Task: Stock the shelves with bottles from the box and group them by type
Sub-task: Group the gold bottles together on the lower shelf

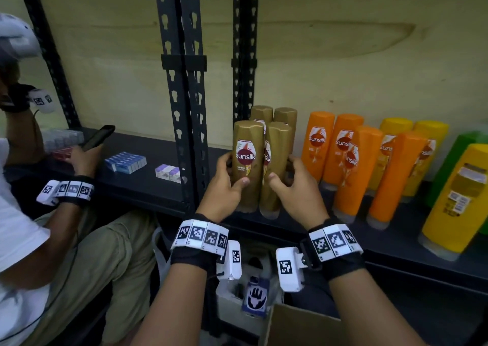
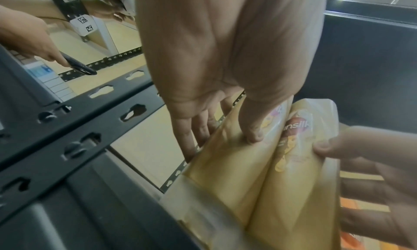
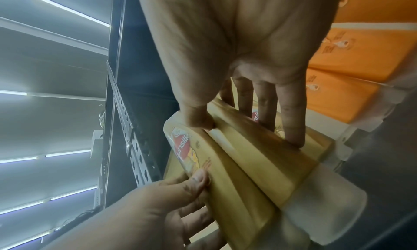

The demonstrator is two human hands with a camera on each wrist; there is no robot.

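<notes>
Two gold Sunsilk bottles stand side by side, cap down, at the front of the dark shelf (image 1: 396,242). My left hand (image 1: 233,171) grips the left gold bottle (image 1: 248,145), thumb on its label and fingers round its left side. My right hand (image 1: 285,170) grips the right gold bottle (image 1: 277,147) the same way from the right. Two more gold bottles (image 1: 285,116) stand right behind. The left wrist view shows my left hand (image 2: 222,139) on the left bottle (image 2: 232,168). The right wrist view shows my right hand (image 3: 246,127) on the right bottle (image 3: 259,155).
Orange bottles (image 1: 343,155), yellow bottles (image 1: 454,200) and a green one (image 1: 459,161) fill the shelf to the right. Black slotted posts (image 1: 184,108) stand just left of my hands. A cardboard box (image 1: 295,324) sits below. At left a person holds a phone (image 1: 99,137) over small cartons (image 1: 125,162).
</notes>
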